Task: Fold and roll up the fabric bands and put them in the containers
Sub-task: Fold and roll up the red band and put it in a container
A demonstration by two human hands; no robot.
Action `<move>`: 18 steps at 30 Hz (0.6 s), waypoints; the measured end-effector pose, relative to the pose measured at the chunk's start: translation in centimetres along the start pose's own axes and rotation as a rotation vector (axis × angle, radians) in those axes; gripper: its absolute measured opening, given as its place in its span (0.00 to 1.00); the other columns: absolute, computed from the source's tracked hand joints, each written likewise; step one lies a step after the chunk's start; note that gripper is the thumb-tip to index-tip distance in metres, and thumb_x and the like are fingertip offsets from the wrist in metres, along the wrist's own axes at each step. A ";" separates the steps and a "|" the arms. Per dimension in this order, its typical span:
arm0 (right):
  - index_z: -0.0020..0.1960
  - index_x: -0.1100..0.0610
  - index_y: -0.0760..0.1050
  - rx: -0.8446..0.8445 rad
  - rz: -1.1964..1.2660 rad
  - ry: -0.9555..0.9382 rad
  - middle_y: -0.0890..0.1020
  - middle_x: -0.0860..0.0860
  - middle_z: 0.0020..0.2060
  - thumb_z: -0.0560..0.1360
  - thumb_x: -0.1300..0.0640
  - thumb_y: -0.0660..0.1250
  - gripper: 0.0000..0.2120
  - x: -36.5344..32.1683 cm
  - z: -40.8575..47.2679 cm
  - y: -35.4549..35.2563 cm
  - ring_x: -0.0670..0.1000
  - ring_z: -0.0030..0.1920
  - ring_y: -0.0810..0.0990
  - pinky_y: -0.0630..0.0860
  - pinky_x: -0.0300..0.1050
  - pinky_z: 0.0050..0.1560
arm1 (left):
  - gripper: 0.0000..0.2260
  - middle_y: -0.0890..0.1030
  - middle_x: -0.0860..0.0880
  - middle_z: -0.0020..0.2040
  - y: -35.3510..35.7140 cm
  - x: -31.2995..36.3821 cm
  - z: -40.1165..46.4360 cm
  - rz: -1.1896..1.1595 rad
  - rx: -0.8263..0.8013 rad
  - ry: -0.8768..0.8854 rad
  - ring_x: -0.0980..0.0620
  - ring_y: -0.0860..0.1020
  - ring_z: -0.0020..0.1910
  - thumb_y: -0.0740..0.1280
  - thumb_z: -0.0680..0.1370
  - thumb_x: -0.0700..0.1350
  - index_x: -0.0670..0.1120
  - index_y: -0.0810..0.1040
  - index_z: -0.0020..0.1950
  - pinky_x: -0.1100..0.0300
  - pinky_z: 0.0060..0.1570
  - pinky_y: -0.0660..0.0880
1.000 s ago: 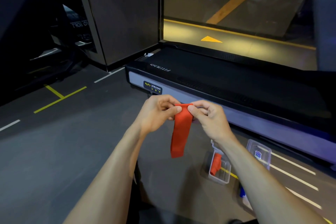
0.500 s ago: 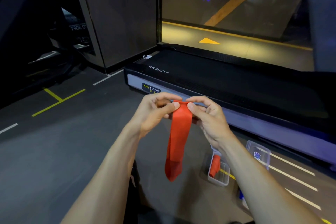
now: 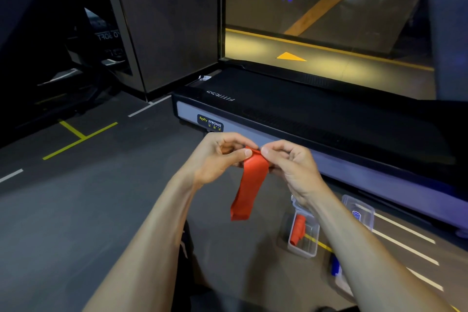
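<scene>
Red fabric band (image 3: 249, 185) hangs in mid-air above the floor (image 3: 76, 210), its top edge pinched between the left hand (image 3: 217, 157) and the right hand (image 3: 291, 164) — rolling appears barely begun. One red roll (image 3: 297, 233) already lies in a clear container (image 3: 302, 248) below; a second container (image 3: 358, 211) — contents unclear — sits just beyond.

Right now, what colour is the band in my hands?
Plain red-orange band, no pattern; the head view shows it hanging below both hands.
</scene>
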State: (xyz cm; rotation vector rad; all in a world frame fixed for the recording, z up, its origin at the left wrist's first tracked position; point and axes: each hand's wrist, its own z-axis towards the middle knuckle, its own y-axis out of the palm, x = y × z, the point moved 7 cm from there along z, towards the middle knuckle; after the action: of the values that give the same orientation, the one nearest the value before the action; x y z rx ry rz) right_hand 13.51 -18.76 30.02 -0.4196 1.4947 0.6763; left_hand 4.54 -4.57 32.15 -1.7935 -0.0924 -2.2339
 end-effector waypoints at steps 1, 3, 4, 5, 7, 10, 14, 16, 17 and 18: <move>0.45 0.56 0.84 0.001 -0.008 -0.003 0.86 0.56 0.38 0.76 0.62 0.73 0.03 0.0 0.1 -0.1 0.52 0.39 0.82 0.79 0.43 0.44 | 0.07 0.85 0.36 0.52 0.0 0.0 0.0 0.004 -0.005 -0.010 0.45 0.83 0.50 0.70 0.79 0.33 0.38 0.83 0.56 0.56 0.50 0.80; 0.46 0.57 0.83 0.000 -0.045 -0.027 0.86 0.57 0.39 0.76 0.63 0.73 0.02 -0.1 0.1 -0.2 0.55 0.41 0.82 0.79 0.45 0.45 | 0.08 0.85 0.37 0.53 0.0 -0.1 -0.1 0.013 -0.008 -0.039 0.46 0.83 0.51 0.70 0.79 0.32 0.38 0.84 0.57 0.57 0.50 0.81; 0.47 0.58 0.83 -0.005 -0.058 -0.038 0.86 0.57 0.39 0.76 0.63 0.73 0.02 -0.1 0.0 -0.3 0.55 0.41 0.82 0.78 0.46 0.46 | 0.08 0.85 0.37 0.53 0.0 -0.2 -0.2 0.019 -0.007 -0.051 0.47 0.83 0.51 0.70 0.79 0.32 0.39 0.84 0.57 0.58 0.49 0.80; 0.48 0.59 0.83 -0.008 -0.065 -0.051 0.86 0.57 0.38 0.76 0.64 0.73 0.02 -0.2 0.0 -0.3 0.54 0.41 0.82 0.79 0.45 0.45 | 0.08 0.85 0.36 0.53 0.1 -0.2 -0.2 0.023 -0.007 -0.057 0.47 0.83 0.51 0.71 0.79 0.33 0.39 0.84 0.56 0.58 0.49 0.80; 0.49 0.60 0.83 -0.005 -0.082 -0.071 0.86 0.56 0.38 0.77 0.65 0.73 0.02 -0.3 0.0 -0.2 0.52 0.40 0.83 0.79 0.42 0.44 | 0.07 0.85 0.36 0.52 0.2 -0.1 -0.3 0.031 0.007 -0.051 0.47 0.83 0.50 0.72 0.78 0.35 0.40 0.84 0.55 0.58 0.48 0.80; 0.49 0.60 0.83 0.005 -0.104 -0.097 0.85 0.57 0.38 0.77 0.65 0.73 0.02 -0.4 -0.1 -0.1 0.50 0.39 0.83 0.79 0.42 0.45 | 0.05 0.85 0.39 0.46 0.2 0.1 -0.1 0.069 0.062 -0.039 0.49 0.83 0.46 0.72 0.79 0.35 0.40 0.84 0.54 0.61 0.45 0.79; 0.59 0.56 0.80 -0.013 -0.115 -0.109 0.87 0.59 0.41 0.78 0.63 0.72 0.11 -0.6 -0.2 0.0 0.52 0.42 0.85 0.80 0.42 0.49 | 0.09 0.78 0.45 0.41 0.1 0.1 0.0 0.102 0.091 -0.047 0.54 0.81 0.43 0.72 0.78 0.33 0.41 0.83 0.58 0.64 0.44 0.78; 0.64 0.55 0.78 -0.017 -0.131 -0.093 0.87 0.61 0.43 0.78 0.62 0.72 0.15 -0.5 -0.1 -0.2 0.52 0.43 0.85 0.80 0.41 0.49 | 0.09 0.79 0.47 0.41 0.0 0.1 0.0 0.143 0.094 -0.036 0.55 0.81 0.43 0.73 0.78 0.35 0.43 0.84 0.57 0.64 0.46 0.78; 0.63 0.56 0.79 -0.013 -0.144 -0.090 0.87 0.63 0.43 0.78 0.62 0.72 0.13 -0.4 -0.1 -0.3 0.53 0.43 0.84 0.79 0.42 0.49 | 0.09 0.80 0.49 0.40 -0.1 0.2 0.0 0.169 0.096 -0.027 0.55 0.81 0.42 0.73 0.78 0.36 0.44 0.85 0.56 0.64 0.46 0.78; 0.60 0.57 0.81 -0.013 -0.150 -0.088 0.86 0.64 0.44 0.78 0.62 0.72 0.11 -0.4 0.0 -0.3 0.54 0.43 0.83 0.79 0.43 0.48 | 0.09 0.80 0.50 0.40 -0.1 0.2 0.0 0.198 0.099 -0.018 0.56 0.81 0.42 0.74 0.77 0.36 0.46 0.86 0.55 0.65 0.47 0.77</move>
State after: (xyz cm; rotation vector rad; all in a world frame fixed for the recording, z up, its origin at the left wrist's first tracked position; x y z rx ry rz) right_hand 13.70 -19.01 30.37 -0.5010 1.3616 0.5785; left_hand 4.48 -4.50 32.39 -1.6923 -0.0267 -2.0401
